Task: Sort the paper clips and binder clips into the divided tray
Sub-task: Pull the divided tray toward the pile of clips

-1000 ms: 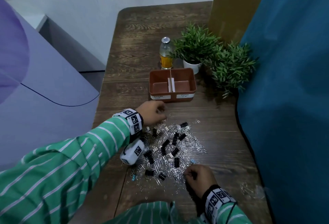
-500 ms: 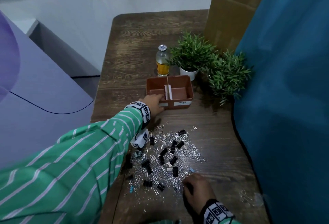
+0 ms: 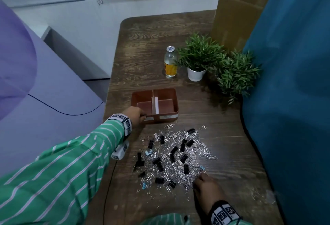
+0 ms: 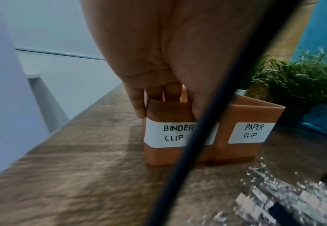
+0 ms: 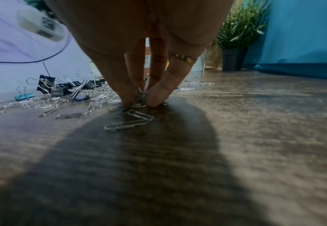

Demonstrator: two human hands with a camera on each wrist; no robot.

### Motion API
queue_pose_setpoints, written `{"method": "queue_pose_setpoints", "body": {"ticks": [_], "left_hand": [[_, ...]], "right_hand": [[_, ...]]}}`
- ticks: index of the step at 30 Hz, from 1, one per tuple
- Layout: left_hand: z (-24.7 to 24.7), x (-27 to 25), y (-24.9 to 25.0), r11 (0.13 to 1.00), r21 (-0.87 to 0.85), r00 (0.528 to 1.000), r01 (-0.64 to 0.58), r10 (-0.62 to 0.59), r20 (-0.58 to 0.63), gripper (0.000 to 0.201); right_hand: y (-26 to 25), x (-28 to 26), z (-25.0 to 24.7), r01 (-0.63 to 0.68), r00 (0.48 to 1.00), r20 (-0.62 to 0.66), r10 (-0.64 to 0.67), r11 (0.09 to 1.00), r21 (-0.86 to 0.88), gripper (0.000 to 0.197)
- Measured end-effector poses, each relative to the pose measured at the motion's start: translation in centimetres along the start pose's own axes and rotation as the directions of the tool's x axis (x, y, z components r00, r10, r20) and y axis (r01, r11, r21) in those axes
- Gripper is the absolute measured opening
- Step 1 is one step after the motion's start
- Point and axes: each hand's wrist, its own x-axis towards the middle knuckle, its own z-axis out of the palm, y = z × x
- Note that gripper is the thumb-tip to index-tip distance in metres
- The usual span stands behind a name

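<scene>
- At the near left corner of the divided tray (image 3: 167, 90), on the left part of the table (image 3: 151, 46): left hand (image 3: 135, 117), no longer at the far left edge of the clip pile as one second ago.
- Grips that corner now: two fingers (image 4: 170, 93) hooked over the rim into the left compartment, other digits pressed on the outside wall, clamped just above the BINDER CLIP label (image 4: 178, 134).
- Seems to pull the tray nearer to the pile: more bare wood between its far rim and the bottle (image 3: 171, 64) than half a second ago, though the head camera shifts too.
- At the near right edge of the pile, as before: right hand (image 3: 207, 187), fingertips (image 5: 155, 99) closed together on a small bunch of paper clips (image 3: 192, 153), pressed down against the wood.
- Between the two hands, unsorted still: silver paper clips mixed with black binder clips (image 3: 184, 145), all on the table, near side of the tray.
- Inside both compartments: apparently nothing yet.
- For the task, probably means preparation only: shorter way from pile to tray, then the pinched bunch to the right compartment, behind the PAPER CLIP label (image 4: 251, 132).
</scene>
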Motion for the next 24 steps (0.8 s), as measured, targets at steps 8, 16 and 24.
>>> {"method": "queue_pose_setpoints", "body": {"ticks": [8, 16, 24], "left_hand": [[3.4, -9.0, -7.0, 0.991, -0.121, 0.999, 0.049, -0.05, -0.012, 0.02], [6.6, -16.8, -9.1, 0.981, -0.193, 1.0, -0.009, 0.009, 0.0, 0.023], [9.6, -22.0, -8.3, 0.975, -0.198, 0.995, -0.101, 0.094, -0.045, 0.027]], "right_hand": [[-1.8, 0.3, -1.0, -0.096, 0.995, -0.036, 0.096, 0.995, -0.001, 0.017], [-3.9, -0.8, -1.3, -0.339, 0.936, -0.058, 0.347, 0.933, 0.123, 0.007], [-5.6, -1.3, -0.6, -0.415, 0.823, 0.0, 0.568, 0.601, 0.683, 0.014]]}}
